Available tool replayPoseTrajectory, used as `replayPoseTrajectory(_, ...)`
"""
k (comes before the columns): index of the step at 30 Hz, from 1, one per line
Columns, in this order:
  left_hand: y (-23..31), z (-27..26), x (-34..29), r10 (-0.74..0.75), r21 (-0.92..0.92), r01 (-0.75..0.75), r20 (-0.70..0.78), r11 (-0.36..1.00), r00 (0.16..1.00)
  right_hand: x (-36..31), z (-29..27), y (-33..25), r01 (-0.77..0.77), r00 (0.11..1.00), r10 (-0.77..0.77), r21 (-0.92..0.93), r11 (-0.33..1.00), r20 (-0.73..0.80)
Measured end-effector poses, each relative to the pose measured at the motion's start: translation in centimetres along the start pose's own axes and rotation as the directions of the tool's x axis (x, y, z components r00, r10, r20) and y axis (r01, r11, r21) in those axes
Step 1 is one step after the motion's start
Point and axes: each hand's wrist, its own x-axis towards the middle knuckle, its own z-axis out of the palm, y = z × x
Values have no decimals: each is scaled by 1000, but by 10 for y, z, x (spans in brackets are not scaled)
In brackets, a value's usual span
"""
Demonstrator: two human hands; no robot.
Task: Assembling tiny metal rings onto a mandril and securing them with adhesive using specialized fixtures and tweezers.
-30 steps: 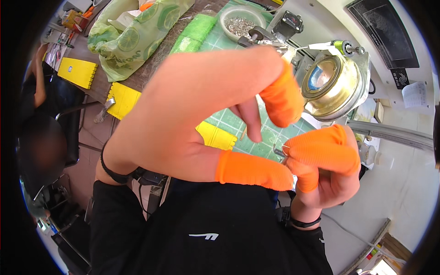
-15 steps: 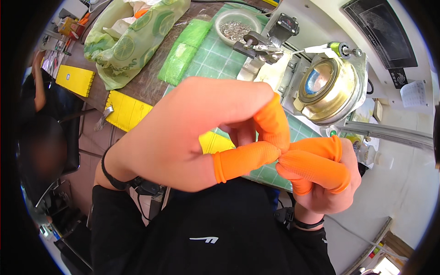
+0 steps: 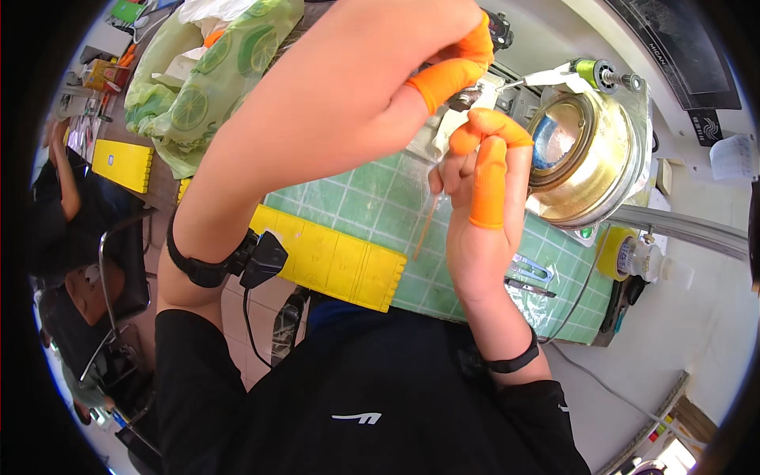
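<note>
Head view: from my end, I've got a pale green printed bag (image 3: 190, 103) by the desk's (image 3: 127, 115) left edge. Yellow strip (image 3: 340, 261) lies along the green mat's (image 3: 368, 186) near edge. Left hand (image 3: 392, 75) is over the mat's far side, thumb and index tips together; can't tell if anything's pinched. Thin stick (image 3: 426, 226) mid-mat. Dark metal fixture (image 3: 465, 97) is just below the left fingertips; contact unclear. Right hand (image 3: 487, 190) is raised, fingers bent; can't confirm a part in it. Blue tool (image 3: 532, 267) toward near right corner; brass cup (image 3: 606, 158) above the right edge.
</note>
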Motion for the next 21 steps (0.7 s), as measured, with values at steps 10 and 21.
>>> replayPoseTrajectory(10, 0, 10, 1, 76, 131, -74, -16, 989, 997, 25, 4, 18, 158, 982, -137, 168, 973, -131)
replayPoseTrajectory(21, -5, 13, 3, 154, 296, -152, 19, 943, 988, 30, 8, 26, 219, 961, -194, 114, 969, -197)
